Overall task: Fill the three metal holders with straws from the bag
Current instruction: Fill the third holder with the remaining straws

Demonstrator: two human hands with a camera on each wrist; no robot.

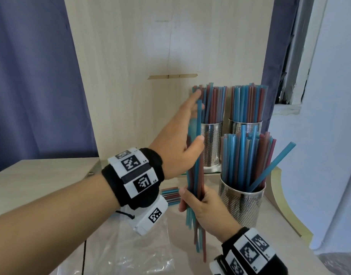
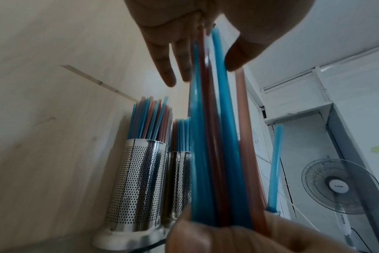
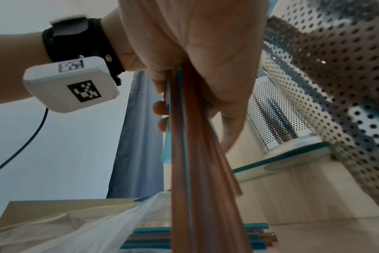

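My right hand [image 1: 202, 207] grips a bundle of blue and red straws [image 1: 196, 175] upright by its lower part, in front of the holders. My left hand [image 1: 192, 124] holds the top of the bundle between thumb and straight fingers [image 2: 169, 71]. Three perforated metal holders stand packed with straws: back left [image 1: 211, 143], back right [image 1: 246, 126] and front [image 1: 242, 203]. One blue straw [image 1: 274, 165] leans out of the front holder to the right. The clear plastic bag [image 1: 131, 245] lies on the table, with several straws [image 1: 170, 195] at its mouth.
The two back holders stand on a glass shelf [image 3: 281, 160] against a pale wooden panel [image 1: 150, 56]. A blue curtain [image 1: 31, 76] hangs at the left. The table's curved edge [image 1: 279, 195] runs close to the right of the front holder. A standing fan [image 2: 340, 186] is at the right.
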